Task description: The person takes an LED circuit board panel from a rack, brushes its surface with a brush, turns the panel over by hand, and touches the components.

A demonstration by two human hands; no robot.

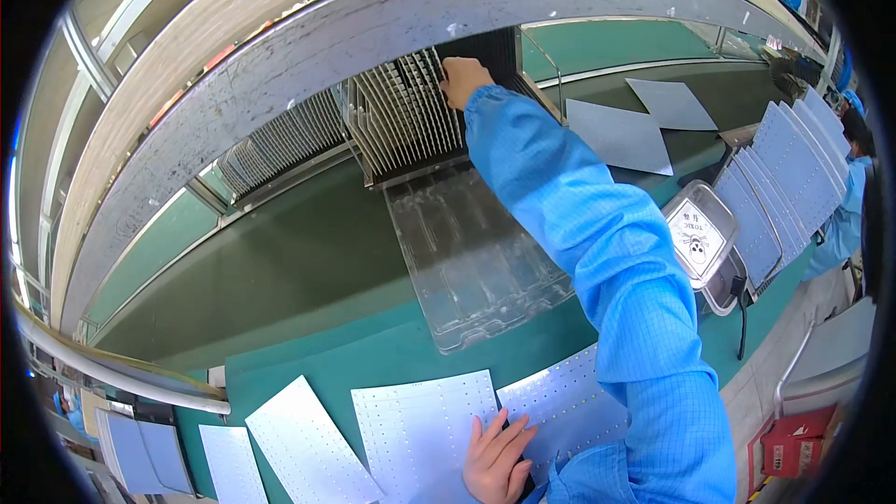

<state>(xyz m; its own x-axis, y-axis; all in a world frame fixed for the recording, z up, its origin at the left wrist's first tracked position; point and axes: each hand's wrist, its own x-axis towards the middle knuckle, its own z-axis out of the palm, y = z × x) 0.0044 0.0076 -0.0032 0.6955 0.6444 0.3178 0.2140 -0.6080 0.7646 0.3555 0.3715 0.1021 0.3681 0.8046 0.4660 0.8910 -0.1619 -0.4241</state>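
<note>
My right hand reaches far forward to the top right part of a slotted rack. Its fingers are curled at the edges of the upright thin boards standing in the rack; what lies between the fingertips is hidden. Down at the front edge, my left hand rests with fingers stretched out over a white panel with rows of small dots. A second dotted panel lies beside it, partly under my right sleeve. A clear plastic tray sits in front of the rack.
More white panels lie on the green mat. At right stand a metal container labelled toxic and a rack of upright panels. Loose panels lie behind. A metal beam crosses above; another rack stands left.
</note>
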